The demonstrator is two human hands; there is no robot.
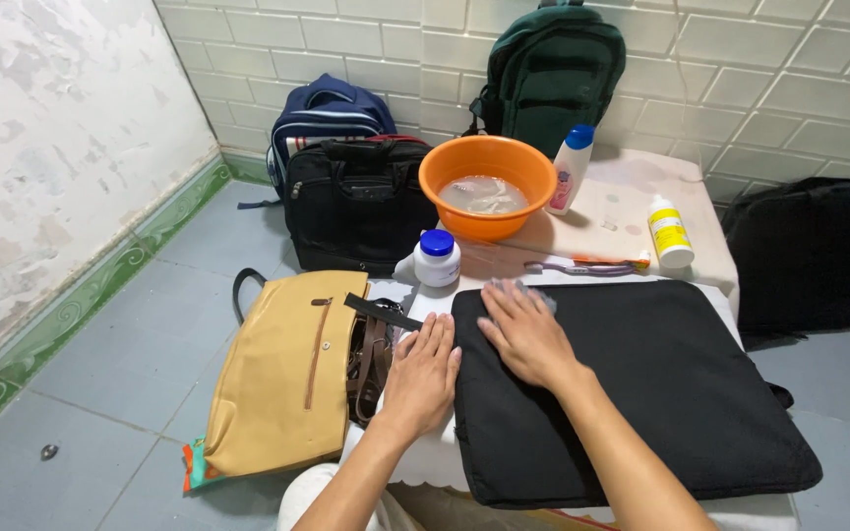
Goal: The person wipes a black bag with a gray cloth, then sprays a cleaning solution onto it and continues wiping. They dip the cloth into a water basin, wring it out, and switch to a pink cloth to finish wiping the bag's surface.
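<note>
A flat black laptop bag (661,383) lies on a small table with a white cover (632,211). My right hand (523,329) presses flat on the bag's upper left corner, over what looks like a small grey cloth (533,292). My left hand (423,374) rests flat at the bag's left edge, fingers apart, touching the table cover and the bag's side. Behind the bag lie two toothbrushes (582,264), a white jar with a blue lid (437,258) and an orange basin (487,185) holding cloudy water.
A tan handbag (282,379) with brown straps leans left of the table. A black bag (358,202), a blue backpack (327,113) and a green backpack (551,74) stand by the tiled wall. Two white bottles (571,167) (670,232) stand on the table. Another black bag (814,251) sits right.
</note>
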